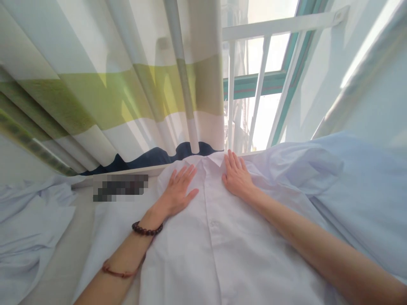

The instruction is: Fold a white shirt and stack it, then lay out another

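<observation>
A white button-up shirt (213,245) lies spread out, front side up, with its collar (217,159) at the far end by the window. My left hand (179,192) rests flat on the shirt's left shoulder area, fingers stretched out and thumb apart. On the other side of the button line, my right hand (235,176) lies flat beside the collar, its fingers extended. Neither hand grasps anything. Buttons run down the middle of the shirt. A beaded bracelet (147,229) and a thin reddish cord (122,273) circle my left wrist and forearm.
More white garments (25,237) lie at the left, and white cloth (365,190) is heaped at the right. A white and green curtain (143,93) hangs behind, next to a white railing (282,25) and window. A pixelated dark patch (121,187) sits near the ledge.
</observation>
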The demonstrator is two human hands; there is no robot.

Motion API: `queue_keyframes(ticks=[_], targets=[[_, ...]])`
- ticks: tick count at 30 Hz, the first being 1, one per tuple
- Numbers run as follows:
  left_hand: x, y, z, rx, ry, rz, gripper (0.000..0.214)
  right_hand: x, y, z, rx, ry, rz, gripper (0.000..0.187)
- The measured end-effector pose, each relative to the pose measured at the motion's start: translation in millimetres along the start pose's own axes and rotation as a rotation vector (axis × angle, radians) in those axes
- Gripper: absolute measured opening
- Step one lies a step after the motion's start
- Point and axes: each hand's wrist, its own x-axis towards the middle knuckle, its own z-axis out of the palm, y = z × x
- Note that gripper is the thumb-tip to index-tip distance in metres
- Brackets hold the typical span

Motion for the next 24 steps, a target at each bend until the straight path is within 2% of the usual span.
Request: queue_keyframes(ticks=[3,7,10,13,16,19,22,24], targets=[[-27.5,12.2,-4.9,0.006,-0.17,-0.073,0.061,-22.1,-5.8,-10.8,-0.003,-0.14,0.01,0.066],[-48.8,8.4,-7.7,0.002,-0.259,-0.151,0.065,-49.1,-12.9,-17.7,0.111,-0.335,0.015,0.074],[-46.3,-3.6,-10.9,-0.029,-0.297,-0.154,0.065,-50.6,-15.5,-18.4,0.15,-0.36,0.002,0.074],[-31.8,-12.2,-16.9,-0.033,-0.333,-0.194,0.067,-39.3,-17.8,-17.7,0.166,-0.372,0.018,0.075],[-11.8,-6.6,-25.7,0.016,-0.28,-0.187,0.053,-30.1,-21.3,-16.6,0.164,-0.372,0.051,0.074],[8.9,14.9,-29.9,0.054,-0.161,-0.143,0.041,-30.1,-25.4,-15.8,0.147,-0.36,0.06,0.073],[22.2,37.0,-19.6,0.017,-0.053,-0.088,0.045,-33.3,-27.2,-17.2,0.12,-0.334,0.044,0.07],[22.9,44.1,-6.7,-0.019,-0.049,-0.047,0.047,-31.5,-25.0,-20.2,0.123,-0.274,0.01,0.062]])
